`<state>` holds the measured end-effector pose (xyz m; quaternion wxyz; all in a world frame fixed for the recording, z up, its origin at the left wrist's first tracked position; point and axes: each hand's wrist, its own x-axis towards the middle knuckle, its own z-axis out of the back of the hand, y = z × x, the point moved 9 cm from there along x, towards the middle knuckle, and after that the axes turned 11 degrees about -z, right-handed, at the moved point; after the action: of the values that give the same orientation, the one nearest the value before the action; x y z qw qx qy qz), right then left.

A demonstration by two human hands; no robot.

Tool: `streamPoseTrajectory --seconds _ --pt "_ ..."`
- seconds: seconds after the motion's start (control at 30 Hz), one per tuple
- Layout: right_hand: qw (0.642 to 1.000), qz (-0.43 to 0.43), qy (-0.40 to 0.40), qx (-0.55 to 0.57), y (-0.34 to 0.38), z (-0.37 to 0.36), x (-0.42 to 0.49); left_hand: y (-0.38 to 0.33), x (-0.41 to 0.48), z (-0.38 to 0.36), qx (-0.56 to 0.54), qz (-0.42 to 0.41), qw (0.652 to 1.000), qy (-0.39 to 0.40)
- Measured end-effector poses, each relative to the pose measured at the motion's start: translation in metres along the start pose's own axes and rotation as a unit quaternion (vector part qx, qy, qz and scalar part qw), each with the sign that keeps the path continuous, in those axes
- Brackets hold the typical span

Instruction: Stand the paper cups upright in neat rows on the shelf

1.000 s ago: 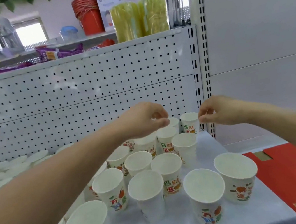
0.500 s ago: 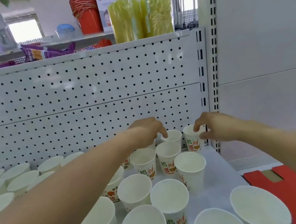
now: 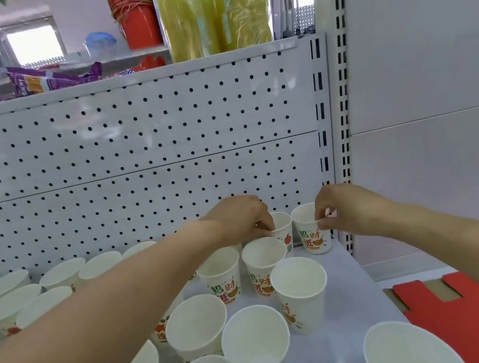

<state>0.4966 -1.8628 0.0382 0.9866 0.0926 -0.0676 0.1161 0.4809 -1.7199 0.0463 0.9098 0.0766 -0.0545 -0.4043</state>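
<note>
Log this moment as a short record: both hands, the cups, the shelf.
left hand: pinches rim of the neighbouring back cup
right hand: pinches rim of the corner cup
front cups: upright, mouths up, loosely scattered
shelf: white, pegboard behind
beside: red carton at right

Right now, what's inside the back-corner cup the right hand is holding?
Only bare white inner wall shows inside the corner cup. The right hand pinches its rim, one fingertip dipping inside. The cup's bottom is hidden by its own near wall and those fingers.
</note>
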Motion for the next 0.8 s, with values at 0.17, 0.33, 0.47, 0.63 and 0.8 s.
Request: streamPoseTrajectory --seconds 0.17,0.33,0.47,0.63,0.8 --pt "1.0 0.008 -0.002 -0.003 0.0015 -0.002 -0.0023 -0.0008 -0.0011 -0.0008 -0.01 0.011 1.0 0.012" --pt "1.0 0.002 -0.007 -0.011 0.0024 -0.0026 -0.002 -0.0013 -0.0029 0.0032 -0.025 0.029 0.999 0.006" --pt "1.0 -0.004 -0.011 -0.014 0.0027 -0.002 -0.0023 -0.0048 -0.0017 0.0047 -0.009 0.038 0.999 0.007" --pt "1.0 -0.002 -0.017 -0.024 0.0047 -0.001 -0.0051 -0.002 -0.0009 0.0048 0.009 0.056 0.998 0.016" --pt "1.0 -0.011 -0.014 -0.017 0.0045 -0.0013 -0.0075 -0.0019 -0.001 0.0046 0.013 0.064 0.998 0.02"
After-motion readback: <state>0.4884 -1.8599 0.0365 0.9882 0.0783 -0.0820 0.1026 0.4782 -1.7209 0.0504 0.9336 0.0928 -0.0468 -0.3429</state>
